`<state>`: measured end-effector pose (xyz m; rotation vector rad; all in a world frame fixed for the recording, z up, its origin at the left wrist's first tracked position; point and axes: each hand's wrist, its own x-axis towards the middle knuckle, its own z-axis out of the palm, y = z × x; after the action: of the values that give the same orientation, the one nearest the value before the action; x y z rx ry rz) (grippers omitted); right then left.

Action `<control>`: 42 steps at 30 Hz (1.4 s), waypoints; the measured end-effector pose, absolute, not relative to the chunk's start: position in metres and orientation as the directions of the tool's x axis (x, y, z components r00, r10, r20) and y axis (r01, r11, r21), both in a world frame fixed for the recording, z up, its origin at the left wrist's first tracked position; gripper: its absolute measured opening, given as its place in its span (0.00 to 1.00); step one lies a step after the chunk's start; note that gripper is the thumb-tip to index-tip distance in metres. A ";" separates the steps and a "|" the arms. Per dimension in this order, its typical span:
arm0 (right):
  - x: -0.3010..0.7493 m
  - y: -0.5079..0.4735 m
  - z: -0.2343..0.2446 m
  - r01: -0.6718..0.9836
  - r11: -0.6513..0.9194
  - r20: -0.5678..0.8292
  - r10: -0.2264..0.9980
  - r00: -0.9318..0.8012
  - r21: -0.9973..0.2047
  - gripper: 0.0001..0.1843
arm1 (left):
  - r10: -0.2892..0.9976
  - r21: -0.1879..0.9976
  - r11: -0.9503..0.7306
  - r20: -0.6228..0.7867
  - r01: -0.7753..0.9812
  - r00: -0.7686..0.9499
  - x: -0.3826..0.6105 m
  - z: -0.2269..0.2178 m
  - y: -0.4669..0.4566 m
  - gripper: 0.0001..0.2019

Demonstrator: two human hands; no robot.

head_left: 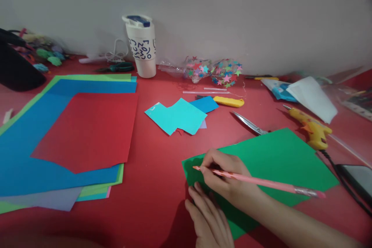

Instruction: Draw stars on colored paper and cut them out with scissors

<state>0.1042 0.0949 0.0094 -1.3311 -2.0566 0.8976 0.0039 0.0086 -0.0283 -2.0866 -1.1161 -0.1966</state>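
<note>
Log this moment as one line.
right hand: holds pink pencil, tip on green paper | left hand: flat on paper's near corner | scissors: at paper's far edge

One camera only — head-worn, it looks forward and down across the red table [157,155] toward the pale wall [232,7], close above the left hand [209,217] and right hand [223,178].

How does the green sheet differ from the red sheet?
The green sheet lies directly on the table; the red sheet tops a paper stack. The left hand pins the green sheet and the right hand holds a pink pencil on it; the red sheet is untouched. Both are flat coloured paper.
</note>
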 end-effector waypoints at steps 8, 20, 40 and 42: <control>0.107 0.096 0.007 0.594 0.250 0.046 0.941 -0.336 -0.764 0.08 | 0.637 -0.547 -0.343 0.462 0.763 0.618 0.002 -0.027 0.010 0.12; 0.106 0.095 0.007 0.606 0.271 0.066 0.939 -0.337 -0.748 0.09 | 0.630 -0.580 -0.315 0.465 0.751 0.622 0.003 -0.028 0.010 0.14; 0.107 0.092 0.002 0.531 0.457 0.131 0.832 -0.539 -0.714 0.08 | 0.625 -0.544 -0.354 0.468 0.761 0.625 0.004 -0.028 0.009 0.15; 0.108 0.091 0.002 0.530 0.453 0.127 0.832 -0.539 -0.717 0.08 | 0.629 -0.542 -0.352 0.466 0.763 0.622 0.004 -0.027 0.009 0.15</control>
<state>0.1079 0.0915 0.0018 -1.1400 -2.2407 0.8671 0.0042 0.0085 -0.0273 -2.0894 -1.0885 -0.2256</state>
